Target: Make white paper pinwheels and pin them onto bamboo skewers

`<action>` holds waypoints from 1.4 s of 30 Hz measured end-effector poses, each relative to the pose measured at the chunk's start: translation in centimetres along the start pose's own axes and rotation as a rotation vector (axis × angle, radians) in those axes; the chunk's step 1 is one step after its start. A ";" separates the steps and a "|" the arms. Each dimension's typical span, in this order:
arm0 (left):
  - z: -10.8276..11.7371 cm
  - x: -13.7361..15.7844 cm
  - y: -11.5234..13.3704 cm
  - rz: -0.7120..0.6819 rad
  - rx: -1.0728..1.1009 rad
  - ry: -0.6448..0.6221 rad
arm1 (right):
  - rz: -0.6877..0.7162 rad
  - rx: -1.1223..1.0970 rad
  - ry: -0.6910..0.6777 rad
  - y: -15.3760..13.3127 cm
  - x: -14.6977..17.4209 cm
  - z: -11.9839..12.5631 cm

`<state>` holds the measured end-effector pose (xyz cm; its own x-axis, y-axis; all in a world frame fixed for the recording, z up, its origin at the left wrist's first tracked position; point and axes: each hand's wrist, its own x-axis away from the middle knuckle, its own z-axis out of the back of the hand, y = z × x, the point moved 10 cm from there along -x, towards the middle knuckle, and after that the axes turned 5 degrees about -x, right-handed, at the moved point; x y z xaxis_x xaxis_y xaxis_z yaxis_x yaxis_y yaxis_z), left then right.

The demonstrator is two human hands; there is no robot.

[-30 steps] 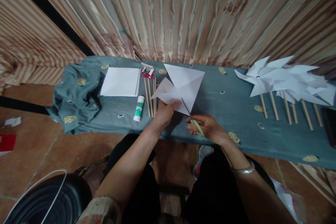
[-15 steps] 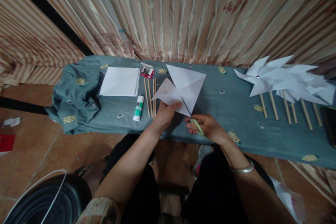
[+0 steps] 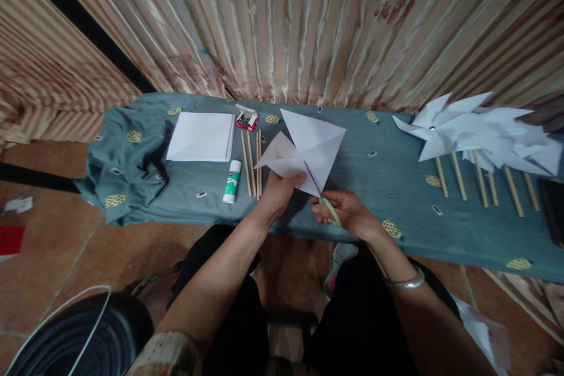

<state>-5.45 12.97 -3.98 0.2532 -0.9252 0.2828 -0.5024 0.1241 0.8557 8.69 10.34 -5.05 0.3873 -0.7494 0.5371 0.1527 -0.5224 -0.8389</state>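
A white sheet of paper (image 3: 318, 140), creased and slit from its corners toward the middle, is pinched near its lower edge by my left hand (image 3: 282, 189). My right hand (image 3: 346, 210) is wrapped around the green handles of a pair of scissors (image 3: 329, 211). The dark blades lie along the paper's lower right part and point toward its centre. To the left of my left hand are several wooden sticks (image 3: 250, 158) and an upright-lying glue stick (image 3: 231, 182) with a green label.
A stack of white paper (image 3: 201, 137) and an open red box of small pins (image 3: 247, 118) lie on the blue-green cloth (image 3: 374, 182). Several white paper pinwheels (image 3: 467, 129) on sticks lie at the right, beside a dark object (image 3: 553, 208). A curtain (image 3: 299, 29) hangs behind.
Almost nothing differs. Both hands, the paper and the scissors keep nearly the same positions, with only a slight shift of the view.
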 end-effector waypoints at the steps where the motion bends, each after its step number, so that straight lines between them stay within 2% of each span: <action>1: 0.0 0.0 0.0 -0.002 0.001 -0.001 | 0.002 0.003 0.001 0.0 0.0 0.0; 9: -0.4 0.4 -0.1 0.030 -0.005 -0.015 | 0.040 -0.009 -0.003 -0.1 -0.1 0.1; 19: -0.2 0.4 -0.1 0.022 -0.014 -0.009 | 0.009 -0.021 0.026 -0.3 0.0 0.1; 30: -0.2 0.4 -0.5 0.045 -0.042 -0.011 | 0.062 0.009 -0.031 -0.6 -0.1 0.0; 42: -0.3 0.5 -0.1 0.012 -0.004 -0.022 | 0.075 0.016 -0.018 -0.7 -0.2 -0.1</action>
<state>-4.99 12.59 -3.76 0.2292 -0.9311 0.2837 -0.5023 0.1365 0.8538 8.41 10.77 -4.57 0.4146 -0.7785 0.4711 0.1372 -0.4583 -0.8781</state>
